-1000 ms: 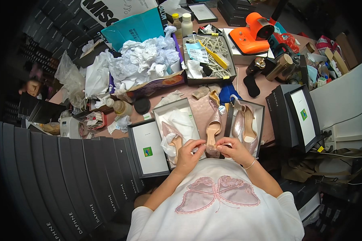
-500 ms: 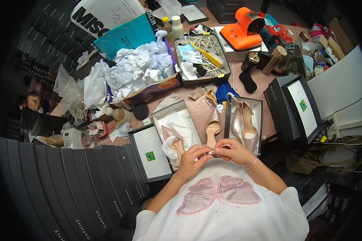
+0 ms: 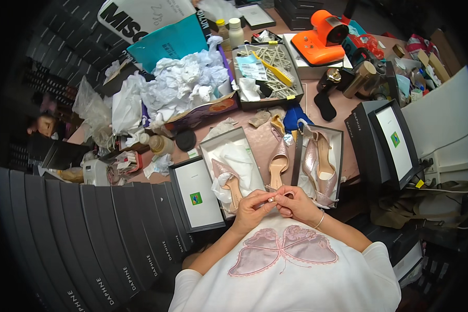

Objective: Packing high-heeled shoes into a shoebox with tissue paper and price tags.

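Note:
A pink glittery pointed pump (image 3: 279, 161) stands in front of me, toe away, its heel end at my hands. My left hand (image 3: 254, 209) is closed in a pinch on the shoe's thin ankle strap, where a small pale, shiny piece shows between the fingertips. Right beside it, my right hand (image 3: 299, 207) pinches the same strap, a loop of it showing above the fingers. To the left, a similar pink pump (image 3: 228, 179) lies on white tissue in an open shoebox (image 3: 209, 151). More pink shoes (image 3: 325, 161) lie in the open shoebox (image 3: 339, 151) on the right.
A box lid (image 3: 196, 216) lies at the left by tall stacked dark shoeboxes (image 3: 88, 223). Behind are crumpled white paper (image 3: 184, 78), a box of pale sticks with a yellow brush (image 3: 275, 72), and an orange device (image 3: 320, 41). More boxes (image 3: 372, 135) stand at right.
Both hands stay at the strap, with their fingers slightly shifted. The view has moved a little, so the table's things appear slightly farther right.

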`<state>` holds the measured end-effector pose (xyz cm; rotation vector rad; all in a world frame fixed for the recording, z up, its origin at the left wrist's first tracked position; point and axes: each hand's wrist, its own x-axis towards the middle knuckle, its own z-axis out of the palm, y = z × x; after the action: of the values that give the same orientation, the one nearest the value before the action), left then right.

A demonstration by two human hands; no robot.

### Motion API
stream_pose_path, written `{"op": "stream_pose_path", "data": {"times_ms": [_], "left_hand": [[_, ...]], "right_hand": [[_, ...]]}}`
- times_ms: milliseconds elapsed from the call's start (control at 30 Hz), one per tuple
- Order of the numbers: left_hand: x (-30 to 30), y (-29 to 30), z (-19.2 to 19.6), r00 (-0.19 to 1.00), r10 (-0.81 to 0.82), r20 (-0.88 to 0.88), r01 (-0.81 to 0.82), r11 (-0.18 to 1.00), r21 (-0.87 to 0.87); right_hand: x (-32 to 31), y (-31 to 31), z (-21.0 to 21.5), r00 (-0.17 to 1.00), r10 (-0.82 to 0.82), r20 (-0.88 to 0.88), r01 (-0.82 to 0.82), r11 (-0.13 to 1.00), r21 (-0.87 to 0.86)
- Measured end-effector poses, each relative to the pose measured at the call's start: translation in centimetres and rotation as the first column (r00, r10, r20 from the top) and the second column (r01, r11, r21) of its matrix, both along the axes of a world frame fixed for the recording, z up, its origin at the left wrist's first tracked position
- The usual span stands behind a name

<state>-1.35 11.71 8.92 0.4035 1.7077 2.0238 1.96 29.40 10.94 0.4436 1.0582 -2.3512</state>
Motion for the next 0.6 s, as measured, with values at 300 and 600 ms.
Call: {"op": "stream_pose_path", "data": {"times_ms": [300,600], "left_hand": [[0.0,-0.6,-1.1,0.979,0.060,-0.196,-0.104,0.970,-0.222],[0.4,0.6,-0.2,0.991,0.104,0.083,-0.089,0.982,-0.169]], "right_hand": [[-1.2,0.3,-0.3,0.999,0.034,-0.035,-0.033,0.999,0.026],[0.0,0.9,-0.8,0.997,0.024,-0.079,-0.025,1.000,-0.009]]}}
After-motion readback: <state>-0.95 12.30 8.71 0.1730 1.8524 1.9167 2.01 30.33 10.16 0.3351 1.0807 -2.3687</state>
